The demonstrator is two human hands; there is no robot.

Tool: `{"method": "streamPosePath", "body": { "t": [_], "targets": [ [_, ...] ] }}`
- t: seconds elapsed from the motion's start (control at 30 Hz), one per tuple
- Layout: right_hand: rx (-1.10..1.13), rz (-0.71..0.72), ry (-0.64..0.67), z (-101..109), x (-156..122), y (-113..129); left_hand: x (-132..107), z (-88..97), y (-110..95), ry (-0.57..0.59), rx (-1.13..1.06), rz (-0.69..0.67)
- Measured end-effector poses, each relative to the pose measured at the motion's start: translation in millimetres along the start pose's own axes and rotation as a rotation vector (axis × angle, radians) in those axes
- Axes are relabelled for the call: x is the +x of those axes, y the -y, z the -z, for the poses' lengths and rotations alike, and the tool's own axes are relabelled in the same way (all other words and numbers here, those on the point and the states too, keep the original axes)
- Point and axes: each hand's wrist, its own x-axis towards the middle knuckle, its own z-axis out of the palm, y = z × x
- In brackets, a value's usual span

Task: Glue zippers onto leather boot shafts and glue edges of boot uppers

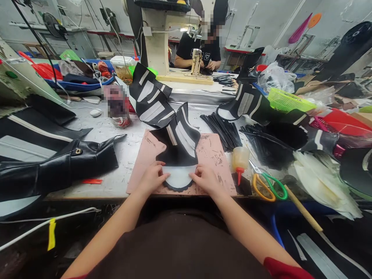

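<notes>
A black boot upper (174,155) with pale reinforcing strips lies spread on a pink board (139,170). Across its rounded, notched toe end sits a white half-round toe piece (178,177). My left hand (153,178) pinches the left corner of this piece between thumb and fingers. At the right corner, my right hand (207,179) does the same, thumb on top of the white piece. The fingertips partly hide both corners. To the right of the board lie a glue bottle (241,159) with a red tip and scissors (269,186) with orange and green handles.
Finished-looking black boot uppers (58,162) pile up on the left. Black strips (222,130), white toe pieces (322,184) and a hammer handle (303,208) lie right. A co-worker (200,50) sits behind the sewing machine (158,42).
</notes>
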Motion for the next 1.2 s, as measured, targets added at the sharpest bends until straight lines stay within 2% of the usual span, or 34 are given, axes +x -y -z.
{"method": "streamPosePath", "body": {
  "t": [0.17,0.27,0.33,0.43,0.47,0.53,0.63,0.77,0.9,1.0,1.07,1.13,1.2],
  "targets": [
    [-0.127,0.008,-0.009,-4,-1,4,-6,-2.5,-6,-0.017,0.111,-0.063],
    [-0.289,-0.005,-0.018,-7,-2,8,-12,-2.7,-10,-0.077,0.348,-0.197],
    [-0.403,0.005,-0.046,-8,-3,11,-13,-4.5,-11,-0.014,0.491,-0.39],
    [-0.536,0.108,-0.143,-9,-5,14,-13,-12.0,-10,0.189,0.548,-0.597],
    [-0.551,0.174,-0.164,-10,-7,13,-12,-15.1,-10,0.22,0.556,-0.609],
    [-0.541,0.33,-0.145,-16,-10,11,-11,-20.4,-10,0.21,0.558,-0.596],
    [-0.538,0.456,-0.015,-31,-15,4,-13,-23.1,-10,0.155,0.527,-0.586],
    [-0.614,0.396,0.086,-44,-20,-2,-24,-21.3,-5,0.175,0.524,-0.544],
    [-0.619,0.33,0.14,-45,-20,5,-30,-21.8,-1,0.208,0.511,-0.516],
    [-0.501,0.301,0.214,-32,-11,8,-25,-17.7,-1,0.244,0.474,-0.499],
    [-0.327,0.263,0.201,-9,-1,3,-21,-7.5,2,0.271,0.423,-0.491],
    [-0.165,0.164,0.005,26,7,-9,-19,10.2,9,0.283,0.362,-0.482],
    [-0.163,0.028,-0.321,68,11,-25,-19,33.2,15,0.241,0.373,-0.432]
  ]
}}
